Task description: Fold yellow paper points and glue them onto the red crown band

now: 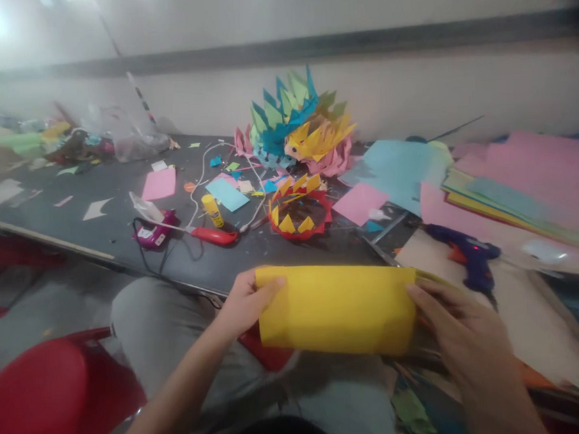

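A sheet of yellow paper (339,311) is stretched between both hands above my lap, its lower part bending away. My left hand (252,302) grips its left end, thumb on the front face. At the right end, my right hand (451,312) pinches the sheet with the thumb in front; its other fingers are partly hidden behind. Just beyond the sheet stands a red paper ring with yellow points (294,228) on the dark table (186,257). Farther back sit stacked paper crowns (290,127) in blue, green, yellow and pink.
On the right lie a dark blue glue gun (476,253), scissors (382,248) and coloured paper sheets (523,181). A yellow glue stick (212,211), red switch (215,235) with a white cord and purple power strip (156,232) are left of centre. A red stool (43,400) stands lower left.
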A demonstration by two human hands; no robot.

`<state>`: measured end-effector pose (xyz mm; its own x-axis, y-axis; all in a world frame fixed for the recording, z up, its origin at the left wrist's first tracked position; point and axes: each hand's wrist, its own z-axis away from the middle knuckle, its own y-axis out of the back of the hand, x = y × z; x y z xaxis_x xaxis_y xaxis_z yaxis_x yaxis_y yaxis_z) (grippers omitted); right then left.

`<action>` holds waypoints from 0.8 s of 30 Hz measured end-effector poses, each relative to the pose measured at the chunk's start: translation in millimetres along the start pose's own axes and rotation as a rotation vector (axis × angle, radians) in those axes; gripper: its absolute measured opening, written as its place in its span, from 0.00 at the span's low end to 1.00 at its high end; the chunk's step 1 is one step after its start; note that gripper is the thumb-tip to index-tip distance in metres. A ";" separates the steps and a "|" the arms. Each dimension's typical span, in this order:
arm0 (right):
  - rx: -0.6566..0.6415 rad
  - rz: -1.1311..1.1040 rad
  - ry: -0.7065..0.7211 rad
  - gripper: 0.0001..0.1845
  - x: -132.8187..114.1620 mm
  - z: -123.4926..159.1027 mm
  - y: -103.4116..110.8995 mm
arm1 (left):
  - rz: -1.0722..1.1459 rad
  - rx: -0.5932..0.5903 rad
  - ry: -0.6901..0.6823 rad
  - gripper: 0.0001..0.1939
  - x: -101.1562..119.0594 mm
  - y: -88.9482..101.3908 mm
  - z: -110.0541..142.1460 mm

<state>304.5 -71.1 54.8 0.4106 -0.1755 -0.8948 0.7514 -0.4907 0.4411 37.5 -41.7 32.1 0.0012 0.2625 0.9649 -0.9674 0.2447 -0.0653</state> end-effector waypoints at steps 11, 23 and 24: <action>-0.452 0.926 0.411 0.13 -5.8 -88.6 -50.1 | -1.296 0.140 -0.438 0.10 -1.5 -12.4 -53.6; -0.453 1.129 0.500 0.17 -18.7 -102.6 -81.7 | -1.710 -0.269 -0.713 0.11 11.1 -41.5 -68.8; -0.446 1.135 0.501 0.17 -18.7 -101.9 -82.2 | -1.690 -0.328 -0.704 0.11 10.4 -44.0 -69.1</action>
<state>287.8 59.5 42.3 0.9946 0.0799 0.0659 -0.0706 0.0576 0.9958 97.6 14.8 27.5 0.6153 -0.7872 -0.0410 0.0301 -0.0285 0.9991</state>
